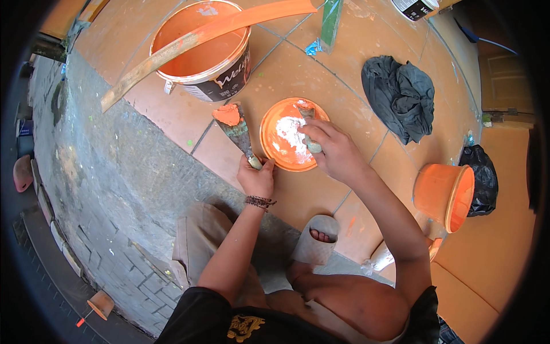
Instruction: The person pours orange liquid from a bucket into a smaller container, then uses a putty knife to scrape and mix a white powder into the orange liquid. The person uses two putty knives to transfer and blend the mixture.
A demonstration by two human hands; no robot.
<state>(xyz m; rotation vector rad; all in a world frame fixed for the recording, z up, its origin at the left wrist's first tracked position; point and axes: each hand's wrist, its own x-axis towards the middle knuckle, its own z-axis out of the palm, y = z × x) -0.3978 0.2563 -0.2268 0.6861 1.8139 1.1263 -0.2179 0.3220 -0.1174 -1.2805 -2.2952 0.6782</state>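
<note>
My left hand [256,178] is closed round the handle of a putty knife [237,134], whose broad blade points away from me. A lump of orange paste [228,114] sits on the end of that blade. Just to the right, an orange round lid [274,153] lies on the tiles with a smear of white paste or powder [290,131] on it. Over the lid's right side, my right hand [335,150] grips a second putty knife [313,144] by its pale green handle. Its blade touches the lid near some orange paste and is partly hidden by my fingers.
A large paint bucket [232,87] stands at the far left, an orange-coated wooden stick [166,53] across its rim. A dark cloth [398,98] lies at the right. Beyond it are an orange bucket [435,192] and a black plastic bag [480,172]. A green post [330,26] rises behind.
</note>
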